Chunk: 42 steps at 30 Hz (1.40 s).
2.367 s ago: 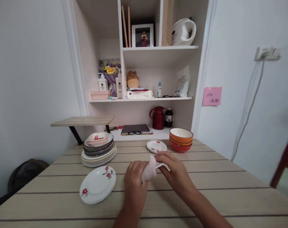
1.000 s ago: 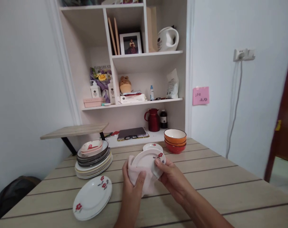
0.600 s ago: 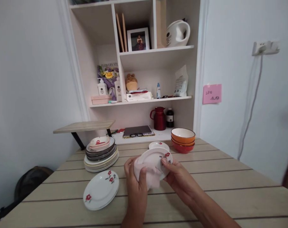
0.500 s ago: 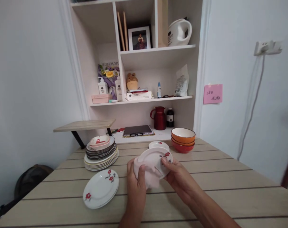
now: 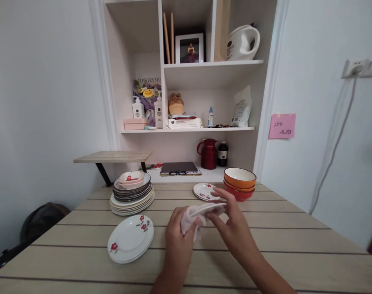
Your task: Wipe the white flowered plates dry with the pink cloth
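Above the middle of the table, a small white plate [image 5: 206,208] is tilted nearly edge-on between my hands. My left hand [image 5: 177,230] is closed on a pale pink cloth [image 5: 188,217], which wraps the plate's left edge. At the plate's right edge, my right hand [image 5: 233,222] grips the rim with thumb below and fingers above. Just behind lie small plates with red flowers [image 5: 204,191], partly covered by my right fingers. Two larger flowered plates [image 5: 131,239] are stacked left of my left hand.
Stacked plates [image 5: 132,198] with small pink-edged dishes [image 5: 131,179] on top stand at the back left, near a low wooden riser [image 5: 112,157]. Orange and red bowls [image 5: 239,183] are nested at the back right. Behind are a red jug [image 5: 209,154] and shelves [image 5: 210,64].
The plate has turned from facing me to nearly edge-on. My right hand has shifted its grip along the rim, fingers now raised over it. The view has swung slightly left.
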Tool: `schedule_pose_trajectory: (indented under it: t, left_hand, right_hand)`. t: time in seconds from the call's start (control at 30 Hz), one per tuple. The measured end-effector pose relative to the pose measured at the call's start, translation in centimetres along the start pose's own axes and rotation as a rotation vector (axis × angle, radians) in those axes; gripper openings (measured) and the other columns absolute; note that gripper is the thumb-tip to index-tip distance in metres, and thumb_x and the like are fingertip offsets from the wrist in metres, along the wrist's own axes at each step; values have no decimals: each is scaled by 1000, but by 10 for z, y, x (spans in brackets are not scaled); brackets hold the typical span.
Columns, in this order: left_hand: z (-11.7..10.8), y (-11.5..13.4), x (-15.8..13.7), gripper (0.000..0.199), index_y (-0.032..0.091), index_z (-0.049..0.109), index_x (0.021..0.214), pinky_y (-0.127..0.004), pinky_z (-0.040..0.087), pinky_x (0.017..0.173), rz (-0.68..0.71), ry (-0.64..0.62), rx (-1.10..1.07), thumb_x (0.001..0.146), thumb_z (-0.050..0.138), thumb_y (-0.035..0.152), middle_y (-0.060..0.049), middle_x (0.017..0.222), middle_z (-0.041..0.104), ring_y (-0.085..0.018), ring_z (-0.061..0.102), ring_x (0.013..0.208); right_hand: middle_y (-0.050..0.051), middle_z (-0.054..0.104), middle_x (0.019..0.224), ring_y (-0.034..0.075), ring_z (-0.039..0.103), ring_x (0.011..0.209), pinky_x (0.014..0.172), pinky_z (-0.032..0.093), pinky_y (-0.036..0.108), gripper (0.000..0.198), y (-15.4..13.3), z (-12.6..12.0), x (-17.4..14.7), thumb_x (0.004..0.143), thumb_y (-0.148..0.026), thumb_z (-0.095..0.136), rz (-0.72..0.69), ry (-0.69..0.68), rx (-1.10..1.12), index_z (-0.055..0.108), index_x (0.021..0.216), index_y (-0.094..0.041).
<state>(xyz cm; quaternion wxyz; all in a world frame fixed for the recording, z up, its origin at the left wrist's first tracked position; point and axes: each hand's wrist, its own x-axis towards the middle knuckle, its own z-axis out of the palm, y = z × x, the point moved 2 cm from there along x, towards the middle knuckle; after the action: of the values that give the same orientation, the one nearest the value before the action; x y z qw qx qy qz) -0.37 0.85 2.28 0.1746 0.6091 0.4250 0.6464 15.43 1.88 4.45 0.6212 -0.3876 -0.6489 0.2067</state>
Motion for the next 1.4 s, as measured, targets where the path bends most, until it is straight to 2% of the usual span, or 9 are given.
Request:
schedule_pose_trajectory:
  t: [0.07, 0.2, 0.3, 0.4, 0.53, 0.67, 0.97, 1.2, 1.4]
  left_hand:
    - [-1, 1, 0, 15, 21, 67, 96, -32, 50, 77, 141, -9, 91, 82, 62, 20, -4, 91, 68, -21, 63, 85]
    - [-1, 0, -2, 25, 23, 66, 99, -35, 50, 75, 319, -22, 280, 81, 56, 9, -5, 90, 67, -23, 63, 84]
    - [0, -2, -3, 35, 24, 66, 99, -35, 50, 73, 363, -59, 384, 75, 55, 0, -5, 90, 67, -23, 62, 84]
    - [1, 1, -3, 36, 23, 64, 99, -34, 50, 73, 360, -87, 355, 74, 55, -2, -5, 91, 67, -23, 62, 85]
    - [1, 6, -2, 24, 21, 64, 96, -32, 49, 73, 341, -120, 257, 78, 61, 5, -5, 88, 67, -22, 61, 83]
    - [1, 4, 0, 15, 20, 66, 91, -31, 49, 73, 204, -126, 173, 77, 69, 16, -4, 86, 67, -22, 61, 83]
    - [2, -4, 0, 26, 17, 67, 91, -27, 51, 69, -153, -120, -119, 76, 69, 38, -6, 86, 71, -20, 65, 78]
    - [1, 4, 1, 34, 15, 68, 95, -25, 53, 67, -290, -38, -318, 74, 71, 41, -6, 84, 73, -19, 65, 74]
    - [2, 5, -1, 45, 13, 70, 102, -25, 53, 63, -354, 14, -356, 71, 73, 45, -8, 85, 75, -20, 67, 73]
  right_hand:
    - [8, 63, 117, 25, 61, 101, 87, 48, 39, 41, 0, -6, 2, 81, -23, 62, -150, -46, -164, 54, 122, -27]
    - [5, 71, 98, 26, 64, 93, 80, 49, 38, 23, 0, -14, 5, 83, -15, 56, -318, -129, -372, 66, 99, -27]
    - [5, 70, 94, 25, 63, 90, 79, 47, 37, 20, -6, -13, 5, 84, -14, 55, -396, -200, -437, 67, 92, -27]
    - [5, 69, 89, 23, 62, 85, 75, 46, 35, 14, -12, -11, 4, 88, -18, 54, -401, -275, -418, 65, 88, -26]
    - [2, 66, 80, 19, 61, 75, 67, 45, 30, 12, -11, -9, 3, 91, -25, 53, -264, -338, -280, 63, 85, -24]
    - [0, 63, 73, 17, 58, 67, 61, 44, 27, 14, -3, -6, 3, 89, -31, 57, -58, -339, -85, 63, 81, -22]
    - [-2, 57, 64, 13, 49, 60, 55, 38, 24, 18, 0, 2, -3, 84, -37, 63, 219, -250, 268, 63, 80, -19]
    - [-1, 60, 71, 11, 45, 59, 51, 36, 21, 23, 4, 12, -7, 80, -39, 69, 372, -68, 585, 66, 90, -19]
    - [5, 69, 90, 16, 57, 71, 59, 45, 24, 38, 4, 20, -10, 74, -41, 75, 502, 16, 792, 67, 104, -19]
